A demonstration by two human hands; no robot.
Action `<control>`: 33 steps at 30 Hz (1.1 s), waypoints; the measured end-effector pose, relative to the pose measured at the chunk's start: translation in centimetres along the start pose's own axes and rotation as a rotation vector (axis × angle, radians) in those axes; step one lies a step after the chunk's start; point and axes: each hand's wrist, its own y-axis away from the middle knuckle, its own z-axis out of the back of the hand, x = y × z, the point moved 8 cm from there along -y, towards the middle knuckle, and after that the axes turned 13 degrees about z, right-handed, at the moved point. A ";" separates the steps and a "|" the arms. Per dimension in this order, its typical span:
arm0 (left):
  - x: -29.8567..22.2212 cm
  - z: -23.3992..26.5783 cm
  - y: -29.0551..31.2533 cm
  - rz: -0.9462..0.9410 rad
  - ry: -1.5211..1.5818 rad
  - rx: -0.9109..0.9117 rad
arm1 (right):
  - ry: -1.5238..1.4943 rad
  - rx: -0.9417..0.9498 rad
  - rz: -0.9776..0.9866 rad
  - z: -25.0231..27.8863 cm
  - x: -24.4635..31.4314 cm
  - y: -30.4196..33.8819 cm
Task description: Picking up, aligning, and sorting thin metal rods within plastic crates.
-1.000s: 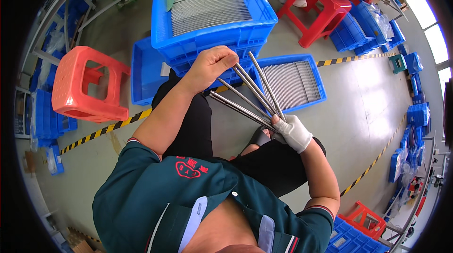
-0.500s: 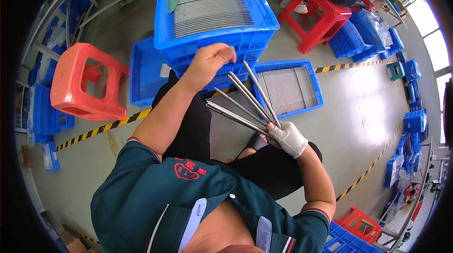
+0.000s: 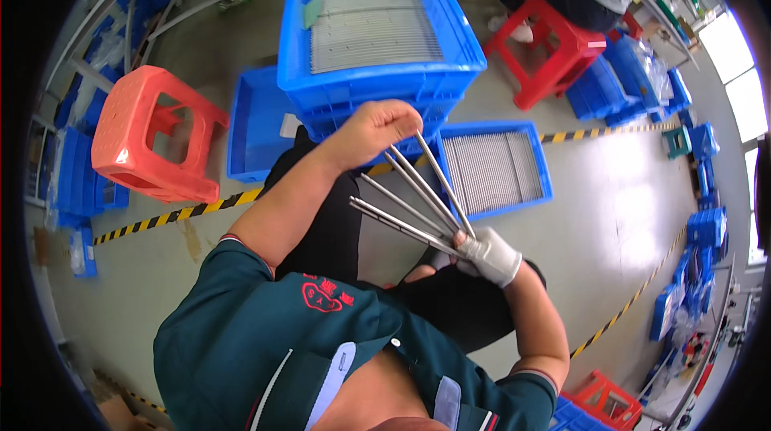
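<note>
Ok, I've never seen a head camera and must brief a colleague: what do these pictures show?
There's no machine, just a person's hands, seen by a wide fisheye camera on the head looking down, which bends straight edges. The white-gloved right hand holds a fan of slim silvery metal rods. The bare left hand is by their far ends; whether it touches one is unclear. Beyond, a stacked blue plastic crate holds rows of thin silvery pieces; a lower blue plastic crate on the grey floor holds similar ones.

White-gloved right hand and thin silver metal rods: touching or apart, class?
Touching: the head view shows the right hand closed around the rods at their lower ends.
</note>
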 end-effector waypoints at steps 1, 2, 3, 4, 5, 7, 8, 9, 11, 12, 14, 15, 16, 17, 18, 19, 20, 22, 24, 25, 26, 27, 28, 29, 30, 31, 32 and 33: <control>0.4 -0.1 -0.2 0.017 -0.004 0.006 | -0.021 -0.019 0.017 0.1 -0.5 0.0; 0.6 -0.2 -0.3 -0.019 -0.011 0.007 | -0.026 -0.012 0.014 0.0 -0.4 0.1; 0.6 -0.1 -0.4 -0.057 -0.019 0.007 | -0.029 -0.004 0.011 -0.1 -0.3 0.2; 0.3 -0.1 -0.4 -0.077 -0.022 -0.012 | -0.062 -0.009 -0.005 -0.1 -0.7 0.3; -0.1 -0.4 -0.3 -0.100 -0.016 0.003 | -0.096 -0.014 -0.024 -0.1 -1.3 0.3; -0.6 -0.5 0.0 -0.140 -0.011 0.004 | -0.124 0.019 -0.020 -0.2 -1.8 0.3; -0.6 -0.1 -0.1 -0.121 0.059 -0.016 | -0.198 0.044 -0.011 -0.5 -1.6 0.4; -0.4 0.1 -0.1 -0.104 0.130 -0.033 | -0.273 0.068 -0.003 -0.8 -1.5 0.5; -0.1 0.1 -0.3 -0.112 0.180 -0.101 | -0.364 0.127 0.011 -1.7 -1.0 0.5; 0.7 -0.1 -0.5 -0.042 0.368 -0.090 | -0.398 0.039 0.224 -1.7 0.5 0.1; 2.9 -2.5 -0.6 0.102 0.676 -0.041 | -0.549 -0.036 0.486 -1.5 3.2 -0.1; 5.1 -4.5 -0.7 0.207 0.853 0.017 | -0.534 -0.034 0.488 -1.7 3.9 -0.2; 6.7 -6.8 -0.4 0.310 0.951 0.073 | -0.565 -0.156 0.574 -1.3 5.7 -0.2; 7.8 -9.4 0.2 0.364 1.086 0.180 | -0.591 -0.275 0.659 -0.8 7.3 -0.2; 9.0 -12.0 0.8 0.493 1.274 0.245 | -0.664 -0.292 0.738 -0.4 7.7 -0.6; 9.7 -13.9 1.6 0.573 1.430 0.308 | -0.652 -0.298 0.746 -0.5 7.6 -1.4; 9.7 -14.9 2.1 0.599 1.464 0.275 | -0.532 -0.461 0.841 0.5 7.7 -1.4; 9.3 -15.6 2.3 0.618 1.510 0.245 | -0.376 -0.652 0.914 0.3 8.4 -1.0; 9.4 -16.0 2.5 0.725 1.614 0.101 | -0.243 -0.739 0.958 0.9 7.0 -1.1; 9.8 -15.9 2.5 0.723 1.624 0.104 | -0.213 -0.764 0.983 0.2 7.8 -1.0; 10.4 -15.5 2.5 0.680 1.600 0.135 | -0.299 -0.741 0.981 -0.2 8.1 -1.2; 11.2 -15.1 2.7 0.640 1.577 0.161 | -0.294 -0.736 0.971 -0.4 8.9 -1.0; 12.2 -14.9 3.9 0.760 1.562 0.023 | -0.298 -0.712 1.022 -0.3 10.3 -0.2; 13.5 -14.7 4.3 0.770 1.562 0.034 | -0.302 -0.691 1.080 -0.3 11.9 0.6; 15.5 -14.9 4.6 0.836 1.388 0.108 | -0.303 -0.773 1.089 0.2 13.1 1.4; 17.0 -15.5 5.6 0.904 1.219 0.174 | -0.311 -0.853 1.083 1.1 13.9 2.1; 16.6 -15.1 6.2 0.958 1.187 0.146 | -0.373 -0.791 1.083 2.4 14.2 2.2; 16.9 -14.3 6.4 0.896 1.142 0.184 | -0.440 -0.723 1.080 3.6 14.4 2.4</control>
